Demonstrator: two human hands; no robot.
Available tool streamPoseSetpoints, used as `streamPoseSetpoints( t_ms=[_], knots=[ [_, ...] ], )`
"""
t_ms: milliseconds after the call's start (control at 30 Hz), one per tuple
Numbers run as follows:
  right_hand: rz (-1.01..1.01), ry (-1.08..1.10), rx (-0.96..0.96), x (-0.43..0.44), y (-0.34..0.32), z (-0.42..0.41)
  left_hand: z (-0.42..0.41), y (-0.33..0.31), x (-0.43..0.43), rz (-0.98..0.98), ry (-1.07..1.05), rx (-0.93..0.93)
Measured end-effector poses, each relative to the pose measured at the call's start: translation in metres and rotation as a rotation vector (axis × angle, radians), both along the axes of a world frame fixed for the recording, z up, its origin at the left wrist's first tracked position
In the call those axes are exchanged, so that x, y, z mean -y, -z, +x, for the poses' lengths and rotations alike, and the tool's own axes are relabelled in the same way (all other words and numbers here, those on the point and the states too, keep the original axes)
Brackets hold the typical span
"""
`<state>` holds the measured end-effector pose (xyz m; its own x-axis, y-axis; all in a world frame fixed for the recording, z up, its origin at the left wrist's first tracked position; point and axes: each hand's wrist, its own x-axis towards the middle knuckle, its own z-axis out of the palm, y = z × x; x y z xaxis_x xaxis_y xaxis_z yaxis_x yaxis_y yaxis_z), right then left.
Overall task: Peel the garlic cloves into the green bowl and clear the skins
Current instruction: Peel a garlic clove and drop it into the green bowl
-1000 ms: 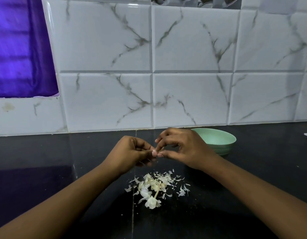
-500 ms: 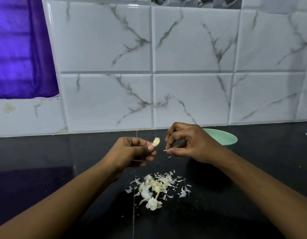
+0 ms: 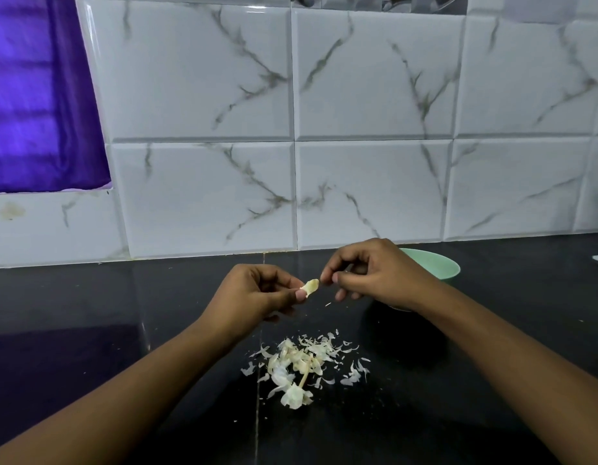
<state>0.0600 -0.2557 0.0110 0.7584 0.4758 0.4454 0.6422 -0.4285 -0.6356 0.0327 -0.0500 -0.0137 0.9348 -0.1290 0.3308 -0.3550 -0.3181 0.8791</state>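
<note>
Above the skins (image 3: 301,364), left hand (image 3: 257,297) pinches a pale clove (image 3: 311,285); right hand (image 3: 374,276) curled, hold unclear.

Dim, cool and bluish throughout, with a saturated violet glow from the purple cloth (image 3: 39,95) at upper left spilling as a dull purple sheen onto the glossy black desk (image 3: 72,347). Softly shadowed beneath the right hand (image 3: 381,273) and beside the green bowl (image 3: 438,263), with thin bright highlights along the bevelled edges of the wall tiles (image 3: 203,78) near the top. Sharp enough at centre, a little soft and grainy in the dark areas, and visibly bowed by the wide lens toward the left and right edges.
</note>
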Motion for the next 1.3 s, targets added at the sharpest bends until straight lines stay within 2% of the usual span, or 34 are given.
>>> streamPoseSetpoints(
  t_ms=[133, 267, 567, 767, 867, 1067, 1300],
  knots=[
    [0.067, -0.046, -0.059, -0.006, 0.005, -0.001, 0.0, 0.0, 0.001, 0.085, -0.04, 0.094],
    [0.104, -0.046, -0.108, -0.012, 0.009, 0.002, 0.002, 0.001, 0.001, 0.088, -0.03, 0.101],
    [0.493, -0.147, -0.45, -0.019, 0.016, -0.001, 0.003, 0.002, 0.001, -0.176, 0.059, -0.026],
    [0.603, -0.174, -0.516, -0.022, 0.018, 0.0, 0.002, 0.002, 0.003, -0.317, 0.084, -0.114],
    [0.535, -0.14, -0.421, -0.022, 0.018, 0.001, 0.001, 0.002, 0.004, -0.328, 0.058, -0.128],
    [0.252, -0.059, -0.06, -0.02, 0.017, 0.003, 0.002, 0.004, 0.004, -0.349, 0.019, -0.175],
    [-0.033, -0.037, 0.543, -0.016, 0.019, 0.009, 0.002, 0.003, 0.005, -0.397, 0.0, -0.244]
  ],
)
